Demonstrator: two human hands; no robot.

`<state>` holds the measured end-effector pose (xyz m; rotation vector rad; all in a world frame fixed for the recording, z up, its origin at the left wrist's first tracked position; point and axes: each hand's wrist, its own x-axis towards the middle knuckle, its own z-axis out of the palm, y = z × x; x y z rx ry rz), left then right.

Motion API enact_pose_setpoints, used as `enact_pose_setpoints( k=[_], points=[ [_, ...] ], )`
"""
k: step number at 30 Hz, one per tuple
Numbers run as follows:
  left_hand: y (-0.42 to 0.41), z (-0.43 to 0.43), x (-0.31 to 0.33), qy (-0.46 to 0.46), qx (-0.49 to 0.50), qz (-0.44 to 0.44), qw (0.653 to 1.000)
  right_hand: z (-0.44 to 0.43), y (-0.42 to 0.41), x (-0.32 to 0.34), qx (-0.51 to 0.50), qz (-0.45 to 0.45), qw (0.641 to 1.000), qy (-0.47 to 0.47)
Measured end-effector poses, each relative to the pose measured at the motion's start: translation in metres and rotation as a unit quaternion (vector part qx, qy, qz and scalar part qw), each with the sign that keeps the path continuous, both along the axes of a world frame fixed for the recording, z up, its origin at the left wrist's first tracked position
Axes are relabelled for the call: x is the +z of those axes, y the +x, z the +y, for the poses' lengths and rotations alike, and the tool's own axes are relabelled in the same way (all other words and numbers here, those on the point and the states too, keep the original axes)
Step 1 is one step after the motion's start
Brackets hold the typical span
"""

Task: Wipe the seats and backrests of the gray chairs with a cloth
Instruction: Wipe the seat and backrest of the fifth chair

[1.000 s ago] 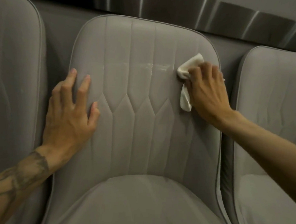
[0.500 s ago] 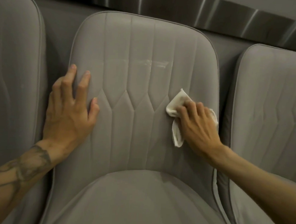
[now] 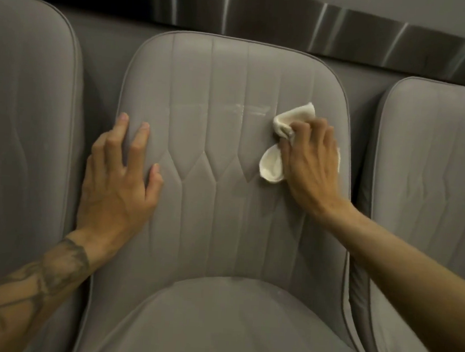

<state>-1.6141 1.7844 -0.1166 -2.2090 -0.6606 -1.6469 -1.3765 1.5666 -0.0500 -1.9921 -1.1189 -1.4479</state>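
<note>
right hand (image 3: pixel 309 164) grips cloth (image 3: pixel 272 167) near backrest (image 3: pixel 224 202) right edge, left hand (image 3: pixel 119 185) flat; we overlap strokes toward the smear (image 3: pixel 253 110)

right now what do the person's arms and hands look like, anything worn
Both hands are bare: the left hand and right hand show no gloves, rings or watch. No sleeves reach either forearm. The left forearm carries a dark tattoo of curving lines; the right forearm shows none.
</note>
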Motion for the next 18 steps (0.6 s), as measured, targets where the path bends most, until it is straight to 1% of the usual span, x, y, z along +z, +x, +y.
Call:
enact_pose_setpoints(
  k=[1,2,4,5,6,8,11,12,13,14,17,18],
  points=[
    [0.0,0.0,0.0,-0.001,-0.002,0.001,1.0,0.007,-0.005,-0.005,-0.008,0.01,1.0,0.017],
    [0.0,0.0,0.0,-0.002,-0.002,0.001,1.0,0.01,-0.01,-0.015,-0.004,0.005,1.0,0.003],
    [-0.001,-0.001,0.0,-0.004,-0.002,0.0,1.0,0.008,-0.017,-0.036,0.019,-0.033,0.997,-0.064],
    [-0.001,-0.001,0.0,-0.004,-0.003,-0.001,1.0,0.005,-0.014,-0.037,0.025,-0.045,0.995,-0.085],
    [-0.001,-0.001,0.001,-0.004,-0.004,-0.001,1.0,0.004,-0.008,-0.029,0.031,-0.053,0.995,-0.084],
    [-0.001,-0.001,0.0,-0.002,-0.004,0.0,1.0,0.015,-0.002,0.004,0.028,-0.049,0.998,-0.032],
    [0.0,0.0,0.0,0.001,-0.005,0.0,1.0,0.047,-0.001,0.055,0.005,0.025,0.996,0.089],
    [-0.001,0.001,0.0,0.001,-0.005,-0.001,1.0,0.057,-0.005,0.06,-0.001,0.045,0.992,0.12],
    [-0.001,0.001,0.0,0.0,-0.006,-0.001,1.0,0.061,-0.009,0.055,-0.001,0.051,0.99,0.132],
    [-0.001,0.0,0.001,-0.001,-0.009,-0.001,1.0,0.063,-0.014,0.044,0.006,0.043,0.992,0.12],
    [-0.001,0.0,0.001,0.0,-0.01,0.001,1.0,0.049,-0.025,0.001,0.052,0.003,0.999,0.015],
    [-0.001,0.0,0.001,0.0,-0.01,0.002,1.0,0.044,-0.022,0.0,0.059,-0.009,0.998,-0.008]
  ],
)
